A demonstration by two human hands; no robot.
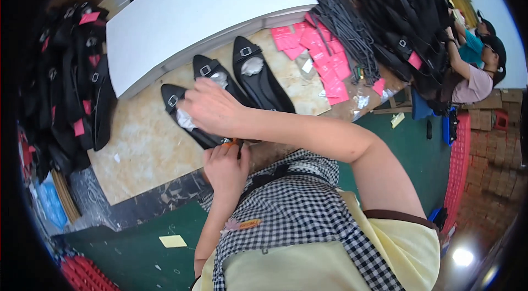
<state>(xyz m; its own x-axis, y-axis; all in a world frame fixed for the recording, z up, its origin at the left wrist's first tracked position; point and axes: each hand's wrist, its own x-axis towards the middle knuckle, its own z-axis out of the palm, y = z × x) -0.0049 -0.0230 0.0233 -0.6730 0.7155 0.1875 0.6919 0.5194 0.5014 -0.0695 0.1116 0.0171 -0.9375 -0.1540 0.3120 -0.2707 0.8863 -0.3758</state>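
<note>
Three black pointed flat shoes with square silver buckles lie on the tabletop: the leftmost shoe [172, 93], the middle shoe [230, 85] and the right shoe [268, 83]. Each has crumpled white paper [185, 120] in its toe opening. My right hand [212, 107] is over the leftmost shoe, its curled fingers at the paper and the buckle; what they pinch is hidden. At that shoe's heel, my left hand [226, 165] has its fingers closed round the back edge. A small orange piece [230, 143] shows by those fingers, too covered to name.
A white box-like stand [209, 8] runs behind the shoes. Piles of black shoes rise at left [71, 82] and right [407, 5]. Pink packets [324, 60] and dark grey straps [346, 27] lie at right. Two other people [476, 68] are beyond the right pile.
</note>
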